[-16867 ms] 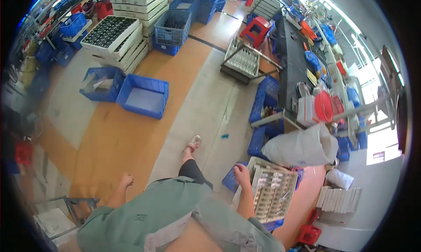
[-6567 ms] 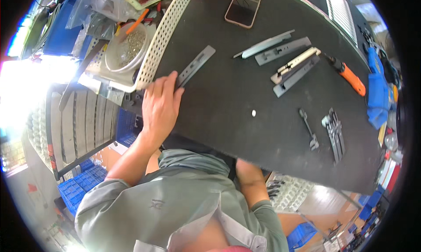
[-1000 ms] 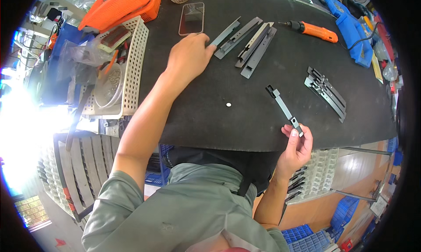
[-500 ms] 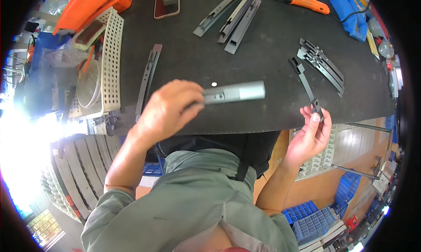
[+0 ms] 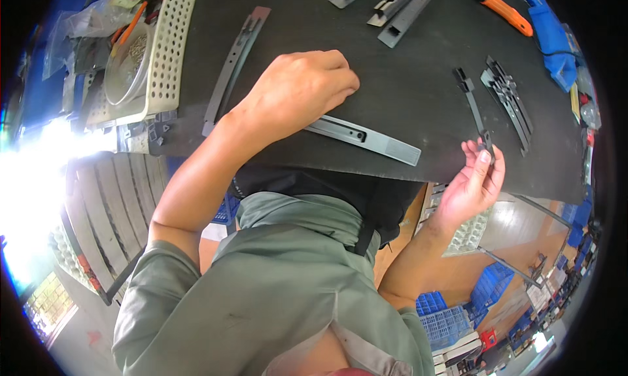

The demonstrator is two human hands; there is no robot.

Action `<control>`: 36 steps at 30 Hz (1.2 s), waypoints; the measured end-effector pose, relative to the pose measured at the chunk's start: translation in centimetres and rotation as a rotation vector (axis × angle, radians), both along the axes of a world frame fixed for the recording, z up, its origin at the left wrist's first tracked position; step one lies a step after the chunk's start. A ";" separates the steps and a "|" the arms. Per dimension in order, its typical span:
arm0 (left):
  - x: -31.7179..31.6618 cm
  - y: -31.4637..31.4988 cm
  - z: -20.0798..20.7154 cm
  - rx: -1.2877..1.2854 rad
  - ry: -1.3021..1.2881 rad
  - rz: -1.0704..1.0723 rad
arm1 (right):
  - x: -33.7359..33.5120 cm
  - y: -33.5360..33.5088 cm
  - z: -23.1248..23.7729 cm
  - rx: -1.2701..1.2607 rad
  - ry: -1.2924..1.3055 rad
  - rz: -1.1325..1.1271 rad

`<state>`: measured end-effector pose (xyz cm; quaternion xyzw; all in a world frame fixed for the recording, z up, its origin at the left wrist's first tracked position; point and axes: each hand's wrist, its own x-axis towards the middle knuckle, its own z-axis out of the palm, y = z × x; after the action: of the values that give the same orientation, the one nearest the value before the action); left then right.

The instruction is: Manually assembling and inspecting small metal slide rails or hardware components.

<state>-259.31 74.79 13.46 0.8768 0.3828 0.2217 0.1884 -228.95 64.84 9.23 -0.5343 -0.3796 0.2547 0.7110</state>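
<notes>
Over the middle of the table, my left hand (image 5: 297, 88) has its fingers pinched together and pointing right; whatever they hold, if anything, is hidden. Just below it a grey metal rail (image 5: 383, 144) with a slotted hole lies near the front edge, its left end covered by the hand. My right hand (image 5: 476, 178), at the table edge on the right, grips the lower end of a thin black bar (image 5: 475, 108) between thumb and fingers. A block-like clip sits at the bar's upper end. To the left, a single long grey rail (image 5: 234, 65) rests on the table.
Several rails (image 5: 412, 13) lie at the back, with an orange-handled electric screwdriver (image 5: 507, 13) right of them. A cluster of dark metal rails (image 5: 509, 104) is beyond my right hand. A cream perforated basket (image 5: 171, 55) stands left; a blue bin (image 5: 549, 42) is far right.
My left hand has let go of the grey rail, which now lies on the table, and moved to where a small white piece lay, now out of sight. My right hand keeps the black bar.
</notes>
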 end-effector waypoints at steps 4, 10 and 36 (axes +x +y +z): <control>-2.2 -0.5 2.1 -0.187 -0.222 0.382 | 0.8 -0.5 -0.4 0.009 0.026 0.011; -6.5 -2.1 3.0 -0.205 -0.432 0.581 | 1.0 -0.4 -0.1 -0.074 -0.033 -0.023; 1.9 -2.5 4.8 -0.014 0.319 -0.374 | -1.4 0.1 -1.2 -0.016 0.173 0.105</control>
<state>-257.46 72.28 18.22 0.9550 0.2403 0.0390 0.1695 -230.31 64.94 8.01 -0.4956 -0.3422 0.3396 0.7224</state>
